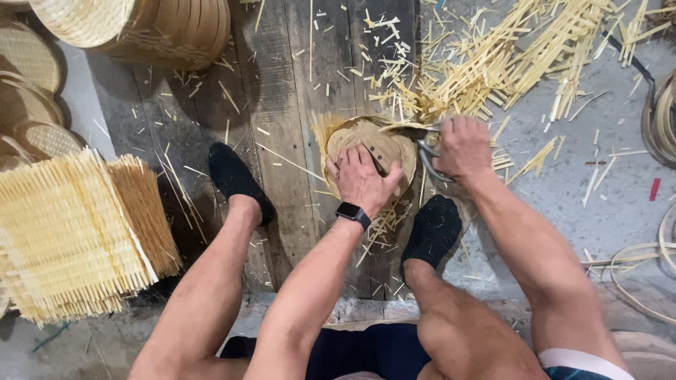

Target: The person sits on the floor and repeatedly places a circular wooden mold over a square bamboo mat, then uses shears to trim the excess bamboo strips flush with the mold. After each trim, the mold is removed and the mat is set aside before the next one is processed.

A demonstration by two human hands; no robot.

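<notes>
Bamboo lay everywhere in that corner; pale offcut slivers (507, 63) were strewn thick over the grey floor (605, 190) and the dark wooden planks (282, 119) where the person sat with knees spread. Between the feet, a round woven bamboo disc (373, 144) rested on the planks, fringed with untrimmed strip ends on its left edge; the left hand (360, 179) was pressed flat on top of it, fingers spread and curled over the surface, a dark smartwatch (353, 212) on the wrist. The right hand (461, 146) was closed around the handles of a pair of metal shears (422, 144), whose blades reached to the disc's upper right rim; whether the blades were biting a strip at that moment I could not tell, the hand hiding much of them. Both feet wore black slippers, the left slipper (238, 179) set on the planks well apart from the disc, the right slipper (433, 229) just below and beside it, near the edge of the planks. To the person's left stood a tall stack of square woven bamboo mats (77, 239) with bristling edges; beyond it leaned several finished round trays (32, 91); a pile of round bamboo frames (155, 28) sat at the top left; loose bamboo hoops (658, 119) lay at the far right.
</notes>
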